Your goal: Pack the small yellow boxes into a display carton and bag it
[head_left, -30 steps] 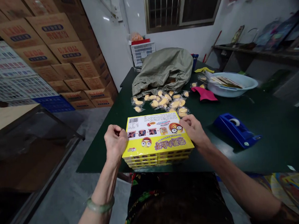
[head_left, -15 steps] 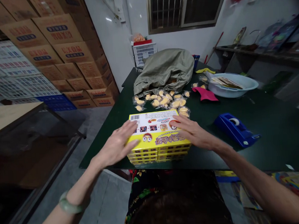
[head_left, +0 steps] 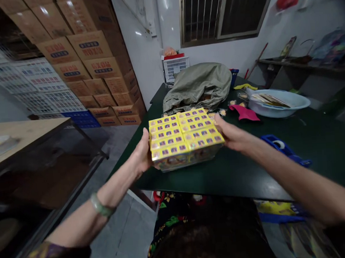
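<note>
Between my hands is a block of several small yellow boxes (head_left: 186, 138), packed in two columns with their printed edges facing up. It is tilted over the front part of the dark green table (head_left: 250, 171); I cannot tell whether its lower edge touches the tabletop. My left hand (head_left: 143, 151) grips its left side, thumb up, the other fingers partly hidden. My right hand (head_left: 230, 133) grips the right side, its fingertips hidden behind the block. Just beyond the boxes, a few wrapped yellow pieces (head_left: 223, 112) show beside a grey-green cloth sack (head_left: 199, 85).
A blue tape dispenser (head_left: 285, 150) lies to the right, near my right forearm. Behind it are a pink cloth (head_left: 243, 113) and a light blue basin (head_left: 296, 101) holding flat cards. Stacked cartons (head_left: 100, 67) stand at the left, behind a wooden table (head_left: 28, 134).
My hands have moved from the top of the boxes to their sides. The block has turned from its white-and-yellow printed face to its rows of edges. The view has shifted left.
</note>
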The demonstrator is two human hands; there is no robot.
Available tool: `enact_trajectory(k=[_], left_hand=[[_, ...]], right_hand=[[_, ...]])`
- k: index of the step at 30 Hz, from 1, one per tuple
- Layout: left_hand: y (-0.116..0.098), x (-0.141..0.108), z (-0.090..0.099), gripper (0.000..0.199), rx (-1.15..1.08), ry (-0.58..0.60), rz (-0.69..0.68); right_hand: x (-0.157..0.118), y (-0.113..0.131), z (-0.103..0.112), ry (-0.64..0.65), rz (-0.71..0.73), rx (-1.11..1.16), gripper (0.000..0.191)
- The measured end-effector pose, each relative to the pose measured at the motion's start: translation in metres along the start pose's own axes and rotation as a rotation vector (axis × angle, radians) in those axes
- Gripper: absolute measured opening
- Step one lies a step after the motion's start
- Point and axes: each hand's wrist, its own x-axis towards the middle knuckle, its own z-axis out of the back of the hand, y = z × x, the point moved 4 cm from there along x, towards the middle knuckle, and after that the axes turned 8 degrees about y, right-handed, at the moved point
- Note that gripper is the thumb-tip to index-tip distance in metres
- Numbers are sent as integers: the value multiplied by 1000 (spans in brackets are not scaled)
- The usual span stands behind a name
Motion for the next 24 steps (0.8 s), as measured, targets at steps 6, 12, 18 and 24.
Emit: enact_trajectory(k=[6,12,18,24], left_hand=[[-11,12,17,64,514,-220,-202],[31,7,23,78,634,-284,-530],[67,-9,40,100,893,-381,-631],[73,-17,53,109,965,-284,-827]], right_hand=[[15,-26,-3,-144,108,-77,49],[-2,-89,-20,-177,262,-29,53],[-19,-114,-10,-63,273,-169,60],[-29,-133,-9,-62,233,-252,80]])
